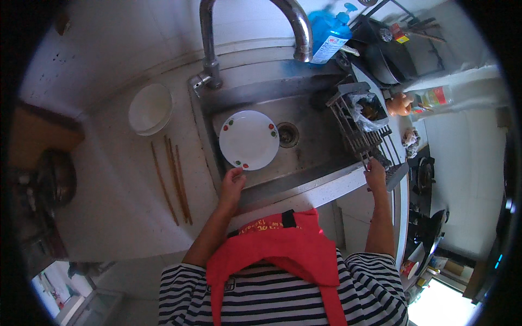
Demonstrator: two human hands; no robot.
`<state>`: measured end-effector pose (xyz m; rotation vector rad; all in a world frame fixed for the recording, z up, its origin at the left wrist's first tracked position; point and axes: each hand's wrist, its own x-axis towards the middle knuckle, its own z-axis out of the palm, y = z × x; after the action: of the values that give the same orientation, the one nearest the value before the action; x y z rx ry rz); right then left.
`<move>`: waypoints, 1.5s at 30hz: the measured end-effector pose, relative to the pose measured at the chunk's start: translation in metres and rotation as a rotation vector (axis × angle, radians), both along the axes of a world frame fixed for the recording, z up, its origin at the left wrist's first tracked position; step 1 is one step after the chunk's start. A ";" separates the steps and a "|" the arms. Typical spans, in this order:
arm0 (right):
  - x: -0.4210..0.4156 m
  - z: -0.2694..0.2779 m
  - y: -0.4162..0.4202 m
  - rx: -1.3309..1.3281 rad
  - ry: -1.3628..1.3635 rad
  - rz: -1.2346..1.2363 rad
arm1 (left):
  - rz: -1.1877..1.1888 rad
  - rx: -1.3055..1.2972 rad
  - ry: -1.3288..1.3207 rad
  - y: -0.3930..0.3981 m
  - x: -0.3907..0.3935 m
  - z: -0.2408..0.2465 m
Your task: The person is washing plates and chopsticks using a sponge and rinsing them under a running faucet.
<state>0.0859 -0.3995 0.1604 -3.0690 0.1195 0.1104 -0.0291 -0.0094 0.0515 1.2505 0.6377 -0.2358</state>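
Note:
A white round plate (249, 140) with small red and green motifs is over the left part of a stainless steel sink (322, 155). My left hand (233, 185) pinches the plate's near rim between thumb and fingers. At the sink's right side, my right hand (374, 173) grips the near end of a slatted drain rack (346, 118). A dark scouring pad (381, 158) lies on the slats just beyond those fingers. Farther back on the rack sits a bag-lined grey container (370, 114) with scraps inside.
White bowls (151, 109) and several wooden chopsticks (173, 183) lie on the left counter. A chrome faucet (210, 49) arches over the sink's back. Behind stands a blue pump bottle (328, 42). A clay-coloured pot (399, 104) and a gas stove (424, 175) are to the right.

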 end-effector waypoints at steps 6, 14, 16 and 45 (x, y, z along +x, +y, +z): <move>-0.006 0.001 -0.023 -0.018 -0.036 0.006 | -0.008 -0.042 0.068 0.002 0.004 -0.002; -0.021 -0.013 -0.043 0.062 -0.094 -0.063 | 0.025 -0.028 0.087 0.000 0.007 0.009; -0.022 -0.018 -0.054 0.062 -0.125 -0.070 | 0.003 -0.032 0.094 -0.002 0.008 0.011; 0.142 -0.119 0.049 0.647 -0.075 0.143 | 0.017 0.259 0.060 0.018 0.008 0.013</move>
<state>0.2284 -0.3502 0.0409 -2.4271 -0.1197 0.0308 -0.0215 0.0086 0.0643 1.4900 0.7475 -0.1805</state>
